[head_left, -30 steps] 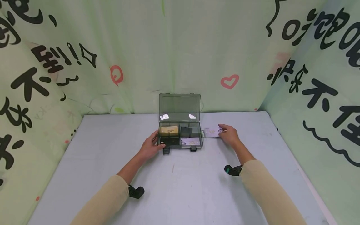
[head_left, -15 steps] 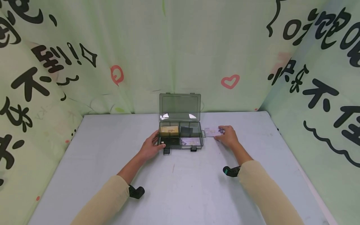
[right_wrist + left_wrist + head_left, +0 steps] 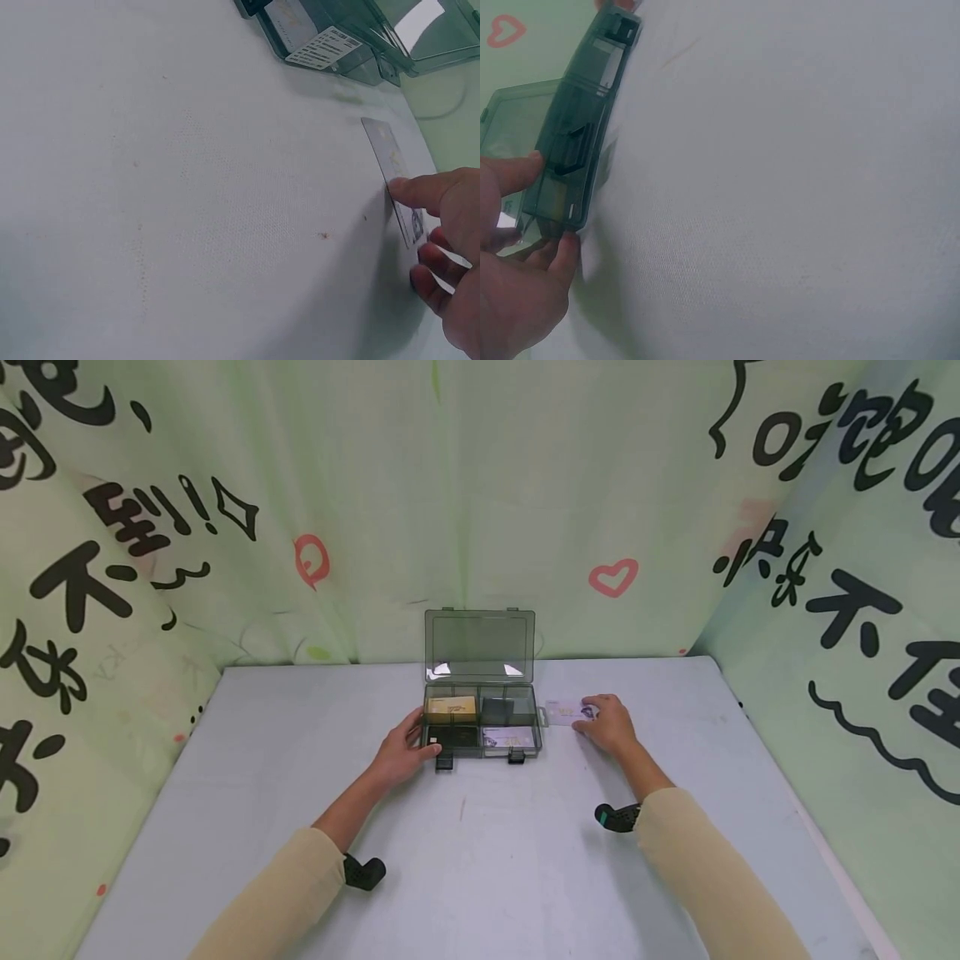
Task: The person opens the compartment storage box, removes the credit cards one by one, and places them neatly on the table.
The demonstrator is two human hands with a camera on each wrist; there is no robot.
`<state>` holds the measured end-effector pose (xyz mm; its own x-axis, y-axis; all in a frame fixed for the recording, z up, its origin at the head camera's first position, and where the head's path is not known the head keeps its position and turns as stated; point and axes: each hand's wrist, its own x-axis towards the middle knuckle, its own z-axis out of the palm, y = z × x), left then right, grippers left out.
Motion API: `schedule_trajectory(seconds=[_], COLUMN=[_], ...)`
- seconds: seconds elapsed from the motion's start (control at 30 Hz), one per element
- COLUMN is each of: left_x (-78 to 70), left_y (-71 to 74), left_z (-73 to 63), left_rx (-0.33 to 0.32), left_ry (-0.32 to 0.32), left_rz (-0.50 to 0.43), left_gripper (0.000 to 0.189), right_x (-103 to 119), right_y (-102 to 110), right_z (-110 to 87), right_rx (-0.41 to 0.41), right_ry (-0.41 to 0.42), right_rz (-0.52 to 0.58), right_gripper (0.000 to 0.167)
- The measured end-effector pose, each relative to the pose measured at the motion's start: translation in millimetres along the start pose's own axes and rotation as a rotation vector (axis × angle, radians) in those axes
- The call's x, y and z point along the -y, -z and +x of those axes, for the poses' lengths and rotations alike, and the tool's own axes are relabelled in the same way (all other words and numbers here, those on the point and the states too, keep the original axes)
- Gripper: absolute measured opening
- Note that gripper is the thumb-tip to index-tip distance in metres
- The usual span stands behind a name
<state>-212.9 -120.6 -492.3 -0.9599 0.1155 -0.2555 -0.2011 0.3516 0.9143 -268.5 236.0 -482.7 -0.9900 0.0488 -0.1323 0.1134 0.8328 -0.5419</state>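
A grey-green see-through plastic case (image 3: 480, 754) stands on the table with its lid (image 3: 480, 647) raised at the back. My left hand (image 3: 397, 756) grips the case's left end, thumb over the front; the left wrist view shows the fingertips at the bottom corner of the case (image 3: 570, 112). Just right of the case, my right hand (image 3: 615, 727) holds a pale purple printed card (image 3: 562, 713) by its edges. In the right wrist view the thumb lies on the near long edge of the card (image 3: 391, 154), close over the table. The far fingers are partly hidden.
The case's compartments hold a yellow block (image 3: 452, 707), a dark piece (image 3: 497, 707), a black piece (image 3: 459, 738) and a purple card (image 3: 504, 737). A label (image 3: 324, 49) marks its side. The white table (image 3: 480, 860) meets printed curtains at the back and sides.
The right hand shifted slightly left along the purple card and now has its fingers on both edges. The left hand and the case stay in place.
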Motion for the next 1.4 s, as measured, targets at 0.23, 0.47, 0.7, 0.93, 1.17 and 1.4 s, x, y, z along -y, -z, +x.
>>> schedule_trajectory(seconds=[0.23, 0.47, 0.7, 0.93, 1.17, 1.4], left_x=[-1.8, -2.1, -1.5, -2.0, -2.1, -1.1], left_y=[0.7, 0.0, -0.5, -0.2, -1.8, -1.0], left_z=[-1.3, -0.1, -0.3, -1.2, -0.3, 0.1], left_rx=[-0.001, 0.005, 0.003, 0.001, -0.002, -0.013], left_ry=[-0.004, -0.007, 0.003, -0.001, 0.003, 0.014], left_rz=[-0.005, -0.011, -0.022, -0.023, -0.012, -0.006], left_gripper=[0.08, 0.08, 0.08, 0.08, 0.08, 0.081], right_x=[5, 27, 56, 73, 79, 82], right_y=[4, 3, -3, -9, -14, -17], right_z=[-2.5, -6.1, -12.1, -14.3, -17.1, -21.9], right_rx=[-0.032, -0.047, -0.064, -0.039, 0.018, 0.045], right_ry=[0.035, 0.089, 0.19, 0.245, 0.276, 0.306], right_rz=[0.095, 0.175, 0.259, 0.313, 0.345, 0.328], right_gripper=[0.044, 0.036, 0.029, 0.027, 0.026, 0.026])
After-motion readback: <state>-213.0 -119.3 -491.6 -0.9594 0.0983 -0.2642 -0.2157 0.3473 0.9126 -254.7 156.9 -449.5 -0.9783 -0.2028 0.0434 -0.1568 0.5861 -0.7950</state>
